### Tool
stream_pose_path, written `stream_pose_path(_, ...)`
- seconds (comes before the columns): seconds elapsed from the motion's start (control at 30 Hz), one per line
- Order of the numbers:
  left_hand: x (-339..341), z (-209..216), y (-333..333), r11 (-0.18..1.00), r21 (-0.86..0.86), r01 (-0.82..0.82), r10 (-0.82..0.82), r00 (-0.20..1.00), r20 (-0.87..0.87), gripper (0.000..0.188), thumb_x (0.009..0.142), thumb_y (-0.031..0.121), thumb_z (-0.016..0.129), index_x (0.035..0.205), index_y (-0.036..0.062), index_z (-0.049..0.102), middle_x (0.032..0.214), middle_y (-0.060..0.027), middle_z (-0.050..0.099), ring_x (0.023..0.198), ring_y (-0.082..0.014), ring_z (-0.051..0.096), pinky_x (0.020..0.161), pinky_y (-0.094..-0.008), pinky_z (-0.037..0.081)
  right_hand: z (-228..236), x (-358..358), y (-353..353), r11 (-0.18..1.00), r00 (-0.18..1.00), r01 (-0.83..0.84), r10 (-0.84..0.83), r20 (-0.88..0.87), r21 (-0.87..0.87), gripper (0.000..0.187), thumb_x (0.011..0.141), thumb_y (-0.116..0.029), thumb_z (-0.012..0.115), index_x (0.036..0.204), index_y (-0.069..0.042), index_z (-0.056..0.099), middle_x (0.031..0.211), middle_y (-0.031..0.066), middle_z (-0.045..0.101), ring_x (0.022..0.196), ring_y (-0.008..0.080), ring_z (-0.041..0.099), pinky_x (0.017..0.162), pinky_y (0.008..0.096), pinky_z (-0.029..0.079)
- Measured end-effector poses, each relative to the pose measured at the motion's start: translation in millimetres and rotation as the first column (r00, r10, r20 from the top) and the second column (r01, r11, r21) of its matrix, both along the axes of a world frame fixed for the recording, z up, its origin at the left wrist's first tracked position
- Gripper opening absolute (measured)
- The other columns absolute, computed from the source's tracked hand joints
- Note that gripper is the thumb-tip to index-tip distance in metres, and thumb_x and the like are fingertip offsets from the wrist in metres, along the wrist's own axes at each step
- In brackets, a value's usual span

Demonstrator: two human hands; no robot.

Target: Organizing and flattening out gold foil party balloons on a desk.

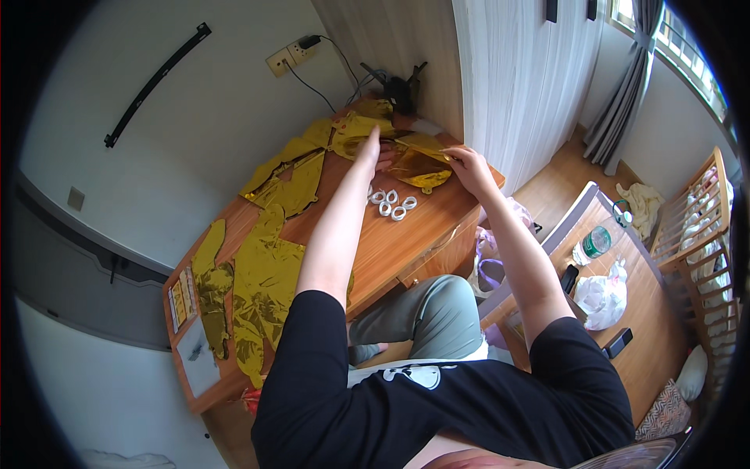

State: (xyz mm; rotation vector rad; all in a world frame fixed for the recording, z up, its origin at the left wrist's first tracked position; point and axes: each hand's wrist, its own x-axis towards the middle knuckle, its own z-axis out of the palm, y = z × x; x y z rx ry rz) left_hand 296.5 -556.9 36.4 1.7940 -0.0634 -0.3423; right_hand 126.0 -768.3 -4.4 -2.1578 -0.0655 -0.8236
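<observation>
Several flat gold foil balloons lie along the wooden desk (426, 227). At its far end, my right hand (471, 169) pinches the right edge of one gold foil balloon (422, 166), which is creased and shiny. My left hand (373, 152) reaches over the left part of the same foil, its fingers stretched out and partly hidden behind the palm. Just nearer to me sit several small white ribbon rolls (385, 209). Other gold foil balloons (269, 270) spread toward the near left, partly behind my left arm.
A black router (400, 92) with antennas stands in the far corner, below a wall socket (291, 58). To my right, a lower table (644, 367) holds a plastic bottle (594, 245) and a white plastic bag (603, 298). A wooden crib (695, 215) stands beyond. Bags (491, 262) sit beside the desk.
</observation>
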Motion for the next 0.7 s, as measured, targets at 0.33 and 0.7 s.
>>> stream_pose_path(0.33,130,-20,82,0.909,-0.283,-0.307,0.3,0.951,-0.068,0.04,0.098,0.023,0.049,0.133,0.0042,0.055,0.121,-0.0118,0.066,0.103,-0.0274,0.067,0.078,-0.0423,0.058,31,9,49,0.997,0.995,-0.061,0.064,0.078,-0.048,0.019,0.088,-0.013,0.066,0.105,-0.011,0.076,0.111,0.0151,0.07,0.107,0.0344,0.065,0.096,0.0432,0.051)
stream_pose_path(0.7,-105,184,60,0.643,-0.669,0.372,0.109,0.821,0.561,0.02,0.099,0.02,0.063,0.11,0.0033,0.065,0.103,-0.0001,0.066,0.094,-0.0123,0.059,0.085,-0.0296,0.045,-10,9,9,0.989,0.996,0.081,-0.085,-0.03,-0.12,0.059,0.094,-0.014,0.063,0.15,-0.016,0.046,0.141,0.0159,0.056,0.13,0.0335,0.05,0.111,0.0428,0.04)
